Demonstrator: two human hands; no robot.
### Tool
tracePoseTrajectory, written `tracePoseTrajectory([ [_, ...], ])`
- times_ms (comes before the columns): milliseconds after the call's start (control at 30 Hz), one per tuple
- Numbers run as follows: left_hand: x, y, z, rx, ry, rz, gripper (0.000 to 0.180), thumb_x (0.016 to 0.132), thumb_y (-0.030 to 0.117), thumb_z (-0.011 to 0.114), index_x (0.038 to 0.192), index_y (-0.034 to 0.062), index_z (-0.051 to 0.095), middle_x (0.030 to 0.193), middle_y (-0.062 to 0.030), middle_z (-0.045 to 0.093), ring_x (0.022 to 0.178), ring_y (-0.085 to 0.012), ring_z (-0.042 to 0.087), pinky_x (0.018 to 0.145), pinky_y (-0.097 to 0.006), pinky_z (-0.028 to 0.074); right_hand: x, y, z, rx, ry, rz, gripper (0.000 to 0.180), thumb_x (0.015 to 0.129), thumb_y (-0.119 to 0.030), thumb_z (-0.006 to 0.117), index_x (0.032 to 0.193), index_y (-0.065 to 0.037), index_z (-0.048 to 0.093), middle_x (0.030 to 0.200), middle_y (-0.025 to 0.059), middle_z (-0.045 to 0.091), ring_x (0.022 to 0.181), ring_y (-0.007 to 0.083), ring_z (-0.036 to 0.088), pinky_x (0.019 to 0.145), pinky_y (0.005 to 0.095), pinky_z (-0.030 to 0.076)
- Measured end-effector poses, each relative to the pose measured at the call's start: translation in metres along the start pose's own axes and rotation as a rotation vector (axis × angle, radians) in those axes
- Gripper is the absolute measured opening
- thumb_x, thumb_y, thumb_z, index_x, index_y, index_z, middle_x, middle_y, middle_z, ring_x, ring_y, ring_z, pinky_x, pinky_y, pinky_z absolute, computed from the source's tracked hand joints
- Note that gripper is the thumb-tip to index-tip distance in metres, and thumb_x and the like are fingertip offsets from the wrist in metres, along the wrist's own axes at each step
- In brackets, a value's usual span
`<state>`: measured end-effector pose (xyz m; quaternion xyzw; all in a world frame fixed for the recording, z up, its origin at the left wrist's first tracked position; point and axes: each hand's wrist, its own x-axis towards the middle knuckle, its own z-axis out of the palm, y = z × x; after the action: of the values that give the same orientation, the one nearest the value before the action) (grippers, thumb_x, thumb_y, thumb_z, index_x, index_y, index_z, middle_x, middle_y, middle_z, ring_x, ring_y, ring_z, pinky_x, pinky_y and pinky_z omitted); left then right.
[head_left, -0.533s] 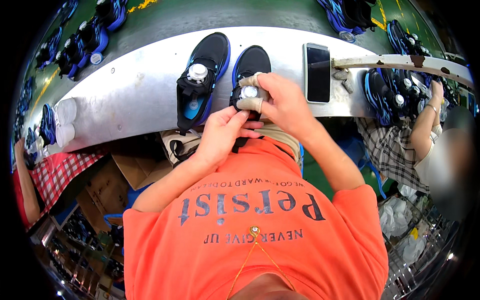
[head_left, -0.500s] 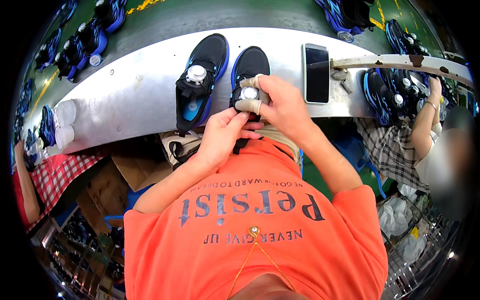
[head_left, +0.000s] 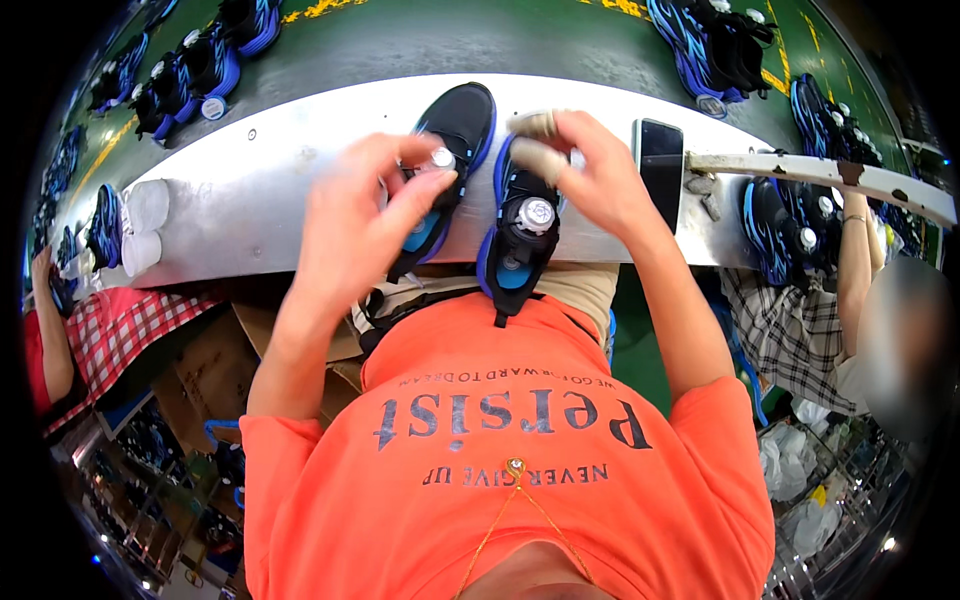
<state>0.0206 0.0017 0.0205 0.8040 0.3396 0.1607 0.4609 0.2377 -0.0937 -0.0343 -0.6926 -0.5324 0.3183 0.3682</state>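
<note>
Two black sneakers with blue-purple soles rest side by side before me, toes pointing away. On the left sneaker, the thumb and fingers of my left hand close around its round white dial. The right sneaker sits nearer, its heel reaching past the table's near edge; its silver-white dial is uncovered. Over that shoe's toe is my right hand, thumb and forefinger apart in beige finger covers and slightly blurred. It hides most of the toe; contact cannot be made out.
The shoes stand on a curved metal table. To the right lie a phone, small grey lumps and a chipped white bar. White cups stand left. More sneakers are beyond; co-workers' arms show at both sides.
My right hand has left the right sneaker's dial and is over its toe. My left hand has gone from that shoe to the left sneaker's dial. The right sneaker has come nearer me.
</note>
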Motion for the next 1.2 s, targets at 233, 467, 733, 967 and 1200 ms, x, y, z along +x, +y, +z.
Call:
tracePoseTrajectory([
  [233, 0.026, -0.04, -0.002, -0.183, -0.439, 0.05, 0.026, 0.079, 0.007, 0.068, 0.104, 0.0046, 0.066, 0.095, -0.0019, 0.059, 0.07, -0.0117, 0.048, 0.064, -0.025, 0.04, 0.103, 0.019, 0.094, -0.096, -0.148, -0.211, 0.046, 0.089, -0.036, 0.059, 0.129, -0.014, 0.055, 0.119, 0.0217, 0.051, 0.112, 0.0375, 0.049, 0.097, 0.0417, 0.041],
  [467, 0.01, -0.043, -0.002, -0.179, -0.366, 0.06, 0.047, 0.073, 0.007, 0.072, 0.118, 0.0066, 0.058, 0.094, -0.0032, 0.054, 0.073, -0.013, 0.046, 0.066, -0.026, 0.04, 0.114, 0.026, 0.11, -0.236, -0.2, -0.301, 0.043, 0.085, -0.041, 0.061, 0.12, -0.015, 0.062, 0.128, 0.0155, 0.049, 0.112, 0.0358, 0.049, 0.097, 0.0441, 0.04],
  [733, 0.007, -0.042, -0.005, -0.24, -0.39, -0.05, 0.038, 0.075, 0.006, 0.069, 0.112, 0.0051, 0.063, 0.094, -0.0018, 0.06, 0.079, -0.013, 0.049, 0.068, -0.025, 0.041, 0.116, 0.022, 0.111, -0.184, -0.176, -0.342, 0.039, 0.083, -0.029, 0.066, 0.117, -0.011, 0.063, 0.124, 0.0174, 0.05, 0.112, 0.0366, 0.05, 0.096, 0.0416, 0.043],
  [967, 0.008, -0.034, -0.006, -0.1, -0.234, 0.037, 0.043, 0.071, 0.018, 0.076, 0.109, 0.0067, 0.058, 0.09, -0.0054, 0.052, 0.087, -0.0239, 0.051, 0.077, -0.033, 0.044, 0.121, 0.017, 0.11, -0.13, -0.202, -0.314, 0.035, 0.085, -0.026, 0.066, 0.115, -0.009, 0.063, 0.124, 0.0167, 0.05, 0.113, 0.0336, 0.052, 0.096, 0.0383, 0.044],
  [1200, 0.02, -0.073, -0.019, -0.419, -0.499, 0.063, 0.037, 0.076, 0.017, 0.071, 0.11, 0.0057, 0.067, 0.099, -0.0039, 0.061, 0.09, -0.0185, 0.053, 0.082, -0.029, 0.041, 0.123, 0.006, 0.11, -0.14, -0.256, -0.271, 0.035, 0.085, -0.026, 0.066, 0.115, -0.009, 0.064, 0.125, 0.0144, 0.05, 0.112, 0.0314, 0.053, 0.094, 0.0379, 0.045],
])
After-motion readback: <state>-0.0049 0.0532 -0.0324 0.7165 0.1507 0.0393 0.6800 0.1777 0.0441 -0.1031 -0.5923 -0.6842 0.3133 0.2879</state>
